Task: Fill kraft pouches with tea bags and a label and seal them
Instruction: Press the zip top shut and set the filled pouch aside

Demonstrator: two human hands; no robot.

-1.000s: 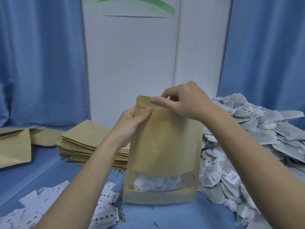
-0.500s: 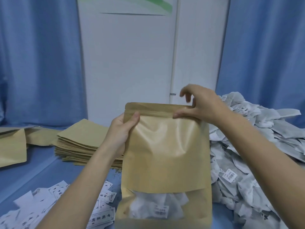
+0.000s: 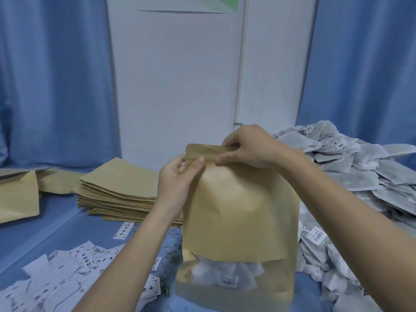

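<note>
You hold the tall brown kraft paper pouch with a clear window (image 3: 238,212) upright over the blue worktop's (image 3: 56,233) near edge. Your left hand (image 3: 177,176) pinches its top left corner; your right hand (image 3: 245,147) pinches the zip strip just beside it (unpressed strip runs rightward, likely the right hand's job).
</note>
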